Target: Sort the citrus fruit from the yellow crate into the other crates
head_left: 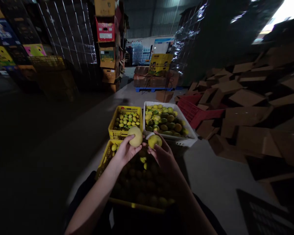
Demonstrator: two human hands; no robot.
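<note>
My left hand [127, 149] is closed round a pale yellow lemon [135, 136], thumb on its side. To its right, my right hand [163, 150] grips a smaller yellow-green lemon [155, 141] between thumb and fingers. Both hands are above a large yellow crate [103, 160], whose lemons [143, 160] lie mostly in shadow. Just beyond stands a smaller yellow crate [110, 133] of yellow and green lemons [128, 120]. Beside that, a white crate [189, 135] holds yellow, green and some brownish fruit [164, 120].
A heap of flattened and open cardboard boxes [250, 117] fills the right side, with a red crate [191, 109] at its near edge. Farther back are stacked cartons [107, 55] and a blue pallet [152, 89] bearing boxes. Dark wrapped stacks rise on both sides.
</note>
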